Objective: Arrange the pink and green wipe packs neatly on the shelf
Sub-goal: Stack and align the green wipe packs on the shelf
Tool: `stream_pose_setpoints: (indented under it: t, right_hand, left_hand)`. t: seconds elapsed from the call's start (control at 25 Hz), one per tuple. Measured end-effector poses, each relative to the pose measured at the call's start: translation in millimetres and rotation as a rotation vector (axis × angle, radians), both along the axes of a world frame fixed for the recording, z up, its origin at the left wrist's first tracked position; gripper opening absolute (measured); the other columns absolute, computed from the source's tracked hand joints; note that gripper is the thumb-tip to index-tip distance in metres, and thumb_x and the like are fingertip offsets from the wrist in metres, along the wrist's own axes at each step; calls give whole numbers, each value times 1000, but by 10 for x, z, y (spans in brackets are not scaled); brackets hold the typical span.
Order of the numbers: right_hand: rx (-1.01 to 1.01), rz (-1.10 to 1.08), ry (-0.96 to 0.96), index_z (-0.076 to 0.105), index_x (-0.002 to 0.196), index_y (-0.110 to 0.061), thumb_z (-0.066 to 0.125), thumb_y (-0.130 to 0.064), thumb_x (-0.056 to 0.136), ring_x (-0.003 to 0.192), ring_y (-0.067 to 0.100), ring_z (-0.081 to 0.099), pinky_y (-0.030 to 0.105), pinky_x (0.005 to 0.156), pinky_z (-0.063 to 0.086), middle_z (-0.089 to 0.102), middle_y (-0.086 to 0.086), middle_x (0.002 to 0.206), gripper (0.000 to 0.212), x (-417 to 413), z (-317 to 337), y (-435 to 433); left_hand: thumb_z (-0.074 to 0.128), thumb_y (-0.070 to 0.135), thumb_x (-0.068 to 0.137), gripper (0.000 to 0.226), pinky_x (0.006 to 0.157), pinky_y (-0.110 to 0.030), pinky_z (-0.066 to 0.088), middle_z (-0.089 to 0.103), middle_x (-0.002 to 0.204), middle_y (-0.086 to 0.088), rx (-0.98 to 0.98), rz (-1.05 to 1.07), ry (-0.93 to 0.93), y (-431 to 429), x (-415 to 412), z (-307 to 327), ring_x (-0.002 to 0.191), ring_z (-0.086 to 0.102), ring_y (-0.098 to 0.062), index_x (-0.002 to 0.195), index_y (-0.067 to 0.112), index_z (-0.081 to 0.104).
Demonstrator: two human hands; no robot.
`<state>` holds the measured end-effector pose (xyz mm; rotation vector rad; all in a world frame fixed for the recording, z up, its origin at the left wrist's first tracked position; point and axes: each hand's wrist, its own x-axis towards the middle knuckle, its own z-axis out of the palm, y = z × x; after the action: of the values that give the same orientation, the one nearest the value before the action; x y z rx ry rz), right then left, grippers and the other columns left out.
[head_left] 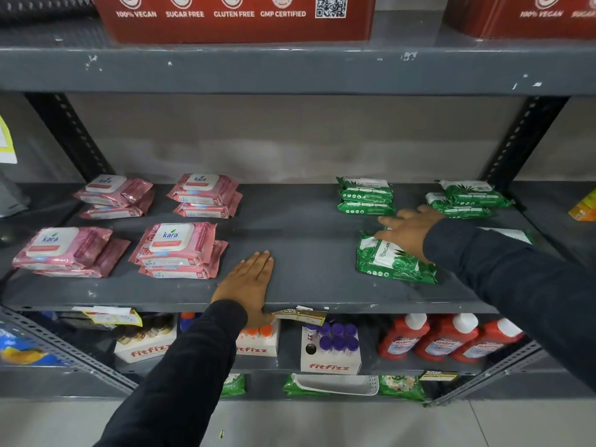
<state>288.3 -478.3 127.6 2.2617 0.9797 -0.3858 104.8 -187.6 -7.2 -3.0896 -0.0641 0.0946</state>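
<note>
Pink wipe packs lie in four small stacks on the left of the grey shelf (306, 221): back left (114, 195), back middle (204, 195), front left (67, 251), front middle (179, 250). Green wipe packs sit on the right: a back stack (366, 196), a far right stack (467, 198), and a front pack (392, 262). My left hand (246, 285) rests flat on the shelf's front edge, fingers together, holding nothing. My right hand (408, 230) lies palm down on the top of the front green pack, fingers spread. My right sleeve hides another green pack behind it.
Red cartons (237, 17) stand on the shelf above. The shelf below holds white fitfizz boxes (330, 350) and red bottles (448, 340). Slotted uprights (522, 140) frame the bay. A yellow-orange package (585, 204) sits at the far right.
</note>
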Motion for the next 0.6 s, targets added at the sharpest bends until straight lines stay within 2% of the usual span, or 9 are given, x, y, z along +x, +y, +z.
stream_pose_setpoints:
  t: [0.08, 0.16, 0.24, 0.32, 0.48, 0.6]
  right_hand:
    - [72, 24, 21, 21, 144, -36, 68, -11, 74, 139, 24, 20, 50, 111, 24, 15, -4, 158, 88, 44, -34, -52]
    - [164, -60, 58, 33, 138, -30, 76, -39, 66, 128, 23, 35, 44, 104, 33, 40, -4, 143, 84, 94, -45, -128]
    - [231, -190, 75, 41, 132, -24, 71, -66, 58, 120, 25, 43, 41, 99, 38, 50, 0, 131, 90, 120, -59, -187]
    - [306, -283, 112, 38, 136, -19, 67, -73, 58, 123, 28, 43, 42, 101, 38, 47, 6, 137, 100, 134, -125, -225]
    - [429, -318, 117, 34, 139, -17, 69, -70, 60, 129, 28, 39, 41, 103, 38, 39, 10, 145, 101, 118, -230, -262]
    - [413, -362, 158, 18, 146, -21, 75, -69, 51, 138, 27, 28, 43, 109, 31, 25, 9, 154, 121, 94, -264, -281]
  left_hand:
    - [61, 68, 69, 120, 118, -37, 0, -12, 160, -7, -4, 1, -4, -5, 3, 5, 145, -9, -23, 148, 15, -13]
    - [63, 67, 68, 121, 118, -37, 0, -10, 160, -7, -8, -4, -9, -15, -3, 23, 145, -8, -22, 148, 14, -11]
    - [63, 67, 67, 121, 118, -36, 0, -9, 160, -7, -15, -6, -11, -14, -9, 31, 145, -8, -22, 148, 13, -10]
    - [62, 66, 68, 120, 118, -37, 0, -9, 160, -7, -13, -6, -14, -4, -11, 28, 145, -8, -22, 149, 13, -9]
    - [61, 65, 70, 118, 118, -38, 2, -9, 160, -7, -4, -3, -6, -14, -5, 34, 145, -7, -23, 148, 14, -9]
    - [61, 66, 70, 117, 118, -38, 2, -9, 160, -6, 5, -2, -4, -23, -6, 35, 145, -7, -23, 148, 14, -9]
